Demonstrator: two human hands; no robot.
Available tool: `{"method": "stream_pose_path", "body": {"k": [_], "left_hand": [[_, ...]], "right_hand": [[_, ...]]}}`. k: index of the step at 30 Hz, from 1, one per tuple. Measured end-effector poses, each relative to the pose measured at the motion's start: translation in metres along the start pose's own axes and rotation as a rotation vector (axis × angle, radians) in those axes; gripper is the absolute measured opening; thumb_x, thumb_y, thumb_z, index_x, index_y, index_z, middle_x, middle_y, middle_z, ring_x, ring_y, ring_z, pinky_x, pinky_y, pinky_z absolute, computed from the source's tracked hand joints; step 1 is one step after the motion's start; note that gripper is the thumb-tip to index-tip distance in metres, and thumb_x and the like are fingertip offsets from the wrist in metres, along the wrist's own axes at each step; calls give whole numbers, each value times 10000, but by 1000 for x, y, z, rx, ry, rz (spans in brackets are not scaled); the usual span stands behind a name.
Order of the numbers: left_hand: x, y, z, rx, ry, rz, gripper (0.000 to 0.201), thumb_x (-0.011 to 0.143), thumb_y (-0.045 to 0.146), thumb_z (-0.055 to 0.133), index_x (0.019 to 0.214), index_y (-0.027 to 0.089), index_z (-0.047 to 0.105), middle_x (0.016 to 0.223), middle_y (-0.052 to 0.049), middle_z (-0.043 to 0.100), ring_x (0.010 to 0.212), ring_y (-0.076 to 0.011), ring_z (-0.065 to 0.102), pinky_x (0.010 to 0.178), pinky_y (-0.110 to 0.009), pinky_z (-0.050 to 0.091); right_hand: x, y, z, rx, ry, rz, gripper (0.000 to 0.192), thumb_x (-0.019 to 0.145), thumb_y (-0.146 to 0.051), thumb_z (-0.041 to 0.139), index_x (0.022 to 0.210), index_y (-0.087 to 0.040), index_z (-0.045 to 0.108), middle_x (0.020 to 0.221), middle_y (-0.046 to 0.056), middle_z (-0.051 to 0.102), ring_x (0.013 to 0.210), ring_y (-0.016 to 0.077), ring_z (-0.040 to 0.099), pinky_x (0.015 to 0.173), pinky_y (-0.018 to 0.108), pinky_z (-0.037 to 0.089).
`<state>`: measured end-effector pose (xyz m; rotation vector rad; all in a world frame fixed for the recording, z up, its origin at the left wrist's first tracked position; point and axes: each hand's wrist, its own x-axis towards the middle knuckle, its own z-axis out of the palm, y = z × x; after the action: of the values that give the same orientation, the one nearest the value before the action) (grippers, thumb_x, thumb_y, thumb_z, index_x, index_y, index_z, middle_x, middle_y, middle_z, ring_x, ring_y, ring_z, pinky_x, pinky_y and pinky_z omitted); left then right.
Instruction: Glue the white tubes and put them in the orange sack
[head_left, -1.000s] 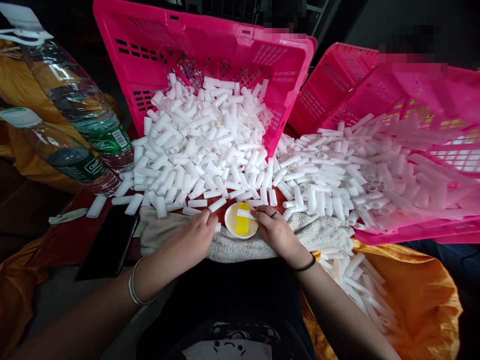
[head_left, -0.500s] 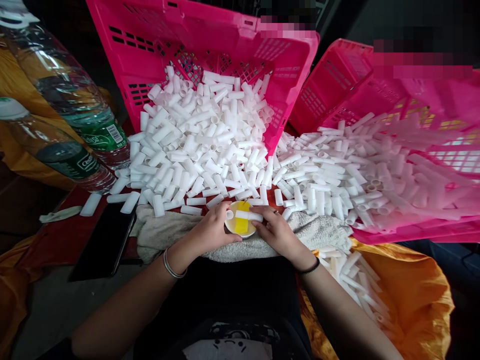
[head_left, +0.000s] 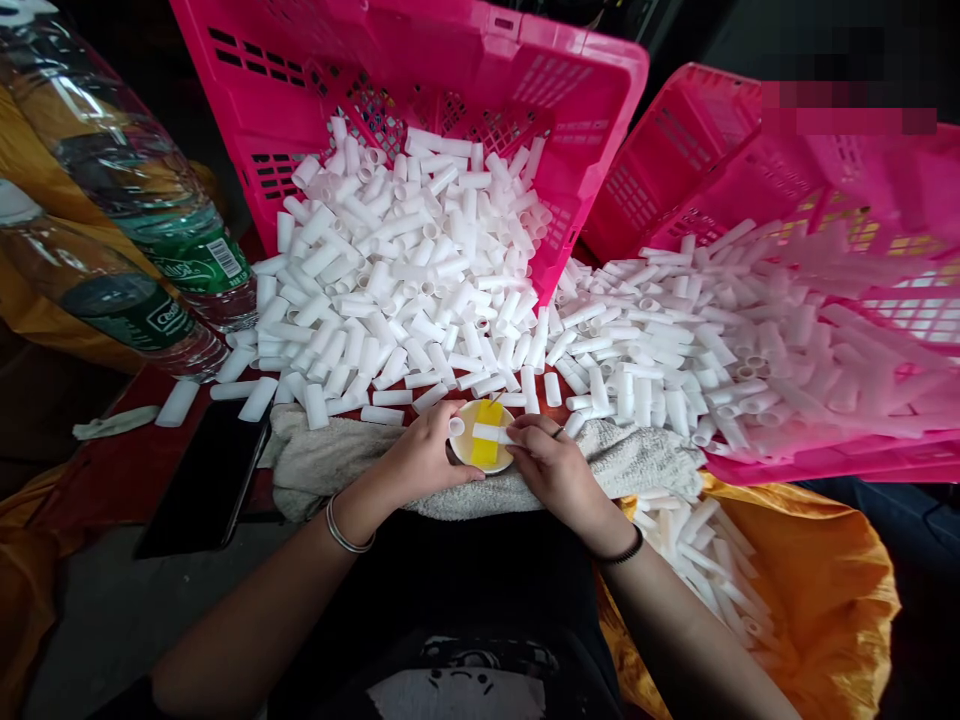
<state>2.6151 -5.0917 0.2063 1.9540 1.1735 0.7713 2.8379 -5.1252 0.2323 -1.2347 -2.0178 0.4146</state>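
A small round white dish (head_left: pixel 463 450) sits at the front edge of the table, with a flat yellow piece (head_left: pixel 487 452) across it. My left hand (head_left: pixel 424 455) curls round the dish's left side, thumb at its near rim. Beside those fingers shows the open end of a short white plastic tube (head_left: pixel 456 427), apparently held by them. From the right, my right hand (head_left: pixel 555 470) pinches the right end of another white plastic tube (head_left: pixel 490 433), which lies level over the yellow piece. Whether that tube touches the yellow surface I cannot tell.
Pink crates (head_left: pixel 600 130) tipped toward me spill heaps of white tubes (head_left: pixel 420 270). A grey towel (head_left: pixel 637 460) lines the table edge. At left are a phone (head_left: pixel 199 480) and water bottles (head_left: pixel 199 260). An orange sack (head_left: pixel 840 590) with tubes stands at lower right.
My right fingers have closed further over the right end of the tube, so less of it shows. The left hand stays at the dish. The camera view has shifted slightly.
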Motion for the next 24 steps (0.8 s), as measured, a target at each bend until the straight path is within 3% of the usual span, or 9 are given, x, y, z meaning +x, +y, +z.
{"method": "stream_pose_path", "body": {"k": [2,6,10,12,15,17,20,24], "left_hand": [[0,1,-1,5,-6,-7,867,579,385,900,1288,218,431,1392,-135,541,1249,-332,560,1040,-499,495],[0,4,-3,11,-20,-17,868,581,376,900,1285,223,417,1389,-132,539,1238,-329,566,1039,-497,496],[0,4,-4,28,-30,10,861,574,370,903,1260,228,402,1341,-137,548,1210,-332,580,1005,-503,517],[1,1,-4,57,2,104,831,585,383,890,1229,206,395,1364,-183,499,1269,-361,529,1015,-521,505],[4,0,-4,122,137,306,430,826,320,675,1134,177,411,1321,-223,497,1303,-350,494,1021,-527,487],[6,5,-7,166,202,380,185,943,219,469,1116,171,427,1154,-177,591,1137,-288,604,928,-473,539],[8,21,-15,236,197,471,186,993,223,437,1167,164,462,1005,-112,653,919,-235,657,801,-386,574],[4,45,-28,418,194,634,225,987,203,493,1203,144,519,1043,-116,689,935,-242,663,816,-379,575]], "right_hand": [[-2,1,2,33,9,-32,108,943,-266,541,979,-211,626,1065,107,653,970,211,663,812,361,587],[-4,4,4,99,-14,166,173,937,-312,573,1073,-207,582,923,69,673,731,170,661,631,304,587],[-4,8,0,-21,26,-119,83,923,-195,553,969,-223,617,1051,105,666,972,220,666,823,385,582],[-4,6,-2,45,66,-152,71,909,-176,576,942,-236,596,1072,95,655,986,211,662,822,375,578],[-3,-4,-6,327,155,71,134,896,-267,650,986,-249,552,1037,71,652,937,192,667,769,339,583],[-1,-17,-11,504,164,211,173,903,-342,652,1004,-248,548,963,51,655,854,172,662,727,317,577],[2,-35,-23,593,116,289,205,912,-401,639,1012,-234,576,886,30,653,750,140,624,668,277,543],[4,-48,-37,528,68,317,265,892,-433,652,1025,-207,618,871,38,659,724,137,599,628,261,504]]}}
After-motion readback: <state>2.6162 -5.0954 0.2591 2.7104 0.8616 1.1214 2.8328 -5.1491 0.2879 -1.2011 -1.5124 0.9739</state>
